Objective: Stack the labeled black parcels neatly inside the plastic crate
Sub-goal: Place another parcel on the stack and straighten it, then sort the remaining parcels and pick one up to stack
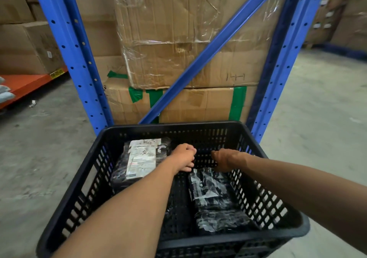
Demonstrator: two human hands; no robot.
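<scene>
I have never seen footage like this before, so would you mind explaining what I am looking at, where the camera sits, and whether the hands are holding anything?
There is no machine here: a person wears a wide-angle camera on the head, so the one picture looks forward and down along both bare forearms. On the concrete floor stands a black plastic crate with slotted walls. Inside lie two black parcels: the left parcel shows a white shipping label, and the right parcel is glossy and wrinkled. The left hand and the right hand reach into the crate's far end, both curled near the right parcel's far edge; I cannot tell whether they grip it. Behind stand a blue rack and taped cardboard boxes.
</scene>
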